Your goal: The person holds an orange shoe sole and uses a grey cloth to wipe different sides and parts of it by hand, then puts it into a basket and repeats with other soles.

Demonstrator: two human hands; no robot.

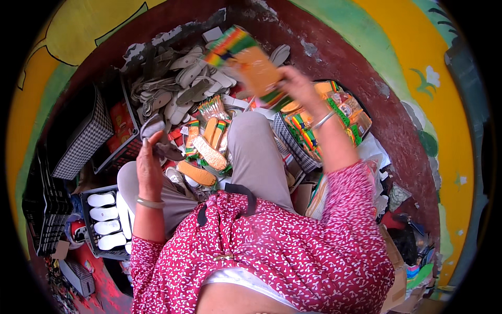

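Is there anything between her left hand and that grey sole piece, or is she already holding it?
Nothing stands between them: the left hand already grips the grey sole piece. The right hand holds an orange striped packet.

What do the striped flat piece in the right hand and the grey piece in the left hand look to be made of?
The striped flat piece in the right hand looks like woven matting, orange with coloured edge stripes, matte and held flat, probably stiff. The grey piece in the left hand looks like soft rubber or foam: dull and bent over.
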